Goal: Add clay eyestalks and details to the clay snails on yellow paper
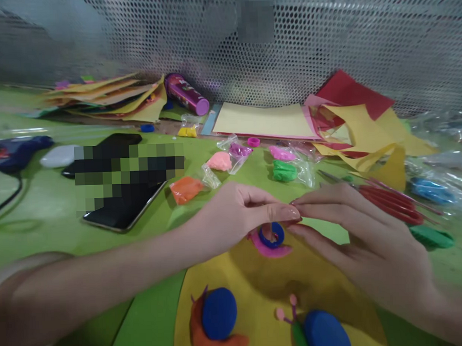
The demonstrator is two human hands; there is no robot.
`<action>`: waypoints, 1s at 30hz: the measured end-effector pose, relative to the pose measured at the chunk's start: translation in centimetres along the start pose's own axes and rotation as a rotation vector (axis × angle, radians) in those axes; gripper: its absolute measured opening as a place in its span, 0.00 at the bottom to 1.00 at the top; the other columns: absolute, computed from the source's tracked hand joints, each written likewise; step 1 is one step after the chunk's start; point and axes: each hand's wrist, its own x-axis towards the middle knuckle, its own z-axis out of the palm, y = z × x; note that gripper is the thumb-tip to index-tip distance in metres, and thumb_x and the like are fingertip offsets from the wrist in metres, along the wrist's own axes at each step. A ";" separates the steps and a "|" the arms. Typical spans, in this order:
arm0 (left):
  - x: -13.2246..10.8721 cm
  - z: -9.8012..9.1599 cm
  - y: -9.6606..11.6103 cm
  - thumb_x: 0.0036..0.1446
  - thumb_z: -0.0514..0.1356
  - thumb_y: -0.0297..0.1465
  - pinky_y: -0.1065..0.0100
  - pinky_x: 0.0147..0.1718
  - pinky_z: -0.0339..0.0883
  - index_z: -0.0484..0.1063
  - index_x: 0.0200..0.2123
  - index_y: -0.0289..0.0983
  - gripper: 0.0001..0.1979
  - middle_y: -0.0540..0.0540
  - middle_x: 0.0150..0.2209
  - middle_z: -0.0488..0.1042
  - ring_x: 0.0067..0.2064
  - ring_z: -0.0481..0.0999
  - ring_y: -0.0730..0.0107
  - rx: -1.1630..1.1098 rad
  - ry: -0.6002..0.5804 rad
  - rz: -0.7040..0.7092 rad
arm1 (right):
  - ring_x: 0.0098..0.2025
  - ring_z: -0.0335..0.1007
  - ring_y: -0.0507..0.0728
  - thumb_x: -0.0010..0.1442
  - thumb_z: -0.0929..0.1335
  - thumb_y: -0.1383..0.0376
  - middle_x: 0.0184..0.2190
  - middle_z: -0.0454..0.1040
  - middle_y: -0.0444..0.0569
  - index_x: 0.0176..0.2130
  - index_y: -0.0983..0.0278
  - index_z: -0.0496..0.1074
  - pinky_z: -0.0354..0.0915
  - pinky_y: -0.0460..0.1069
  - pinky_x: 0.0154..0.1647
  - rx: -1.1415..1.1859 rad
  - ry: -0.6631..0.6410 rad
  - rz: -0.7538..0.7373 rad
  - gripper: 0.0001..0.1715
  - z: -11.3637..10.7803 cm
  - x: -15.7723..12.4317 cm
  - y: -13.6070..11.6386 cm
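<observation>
My left hand [240,210] and my right hand [354,234] meet fingertip to fingertip just above a blue clay ring [271,235] that sits on a pink clay strip [269,249] on a yellow sheet [258,288]. Both hands pinch with fingers pressed together; what is between the fingertips is too small to make out. Nearer me on the yellow sheet lie two clay snails: one with an orange body and blue shell [218,320], one with a green body and blue shell [318,329].
Bagged clay lumps lie beyond the hands: orange [185,188], pink [220,161], green [284,171]. A dark phone [122,209] and a glue gun [14,153] are at left, red scissors [391,200] at right. Coloured paper [265,120] and a purple tube [186,94] lie by the mesh wall.
</observation>
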 end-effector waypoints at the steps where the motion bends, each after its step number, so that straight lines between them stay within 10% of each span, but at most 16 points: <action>1: 0.0 0.1 0.0 0.52 0.65 0.38 0.78 0.20 0.58 0.78 0.25 0.39 0.10 0.55 0.18 0.70 0.20 0.65 0.80 0.013 0.001 0.000 | 0.38 0.70 0.52 0.61 0.68 0.69 0.37 0.73 0.46 0.41 0.62 0.69 0.68 0.48 0.38 -0.008 0.012 -0.012 0.06 -0.1 0.0 -0.1; 25: -0.3 0.3 0.8 0.55 0.61 0.36 0.74 0.29 0.61 0.77 0.31 0.38 0.09 0.52 0.29 0.75 0.31 0.70 0.73 0.193 0.006 0.006 | 0.38 0.70 0.52 0.59 0.67 0.77 0.38 0.73 0.50 0.45 0.64 0.70 0.67 0.49 0.39 -0.073 0.031 -0.076 0.15 0.4 -0.3 0.3; 30: -0.1 -1.5 1.5 0.61 0.54 0.35 0.71 0.33 0.64 0.77 0.33 0.38 0.12 0.51 0.32 0.77 0.33 0.73 0.70 0.547 0.120 0.167 | 0.36 0.69 0.52 0.57 0.68 0.77 0.35 0.72 0.48 0.39 0.65 0.69 0.67 0.48 0.35 0.007 0.050 -0.029 0.10 0.2 -0.3 0.2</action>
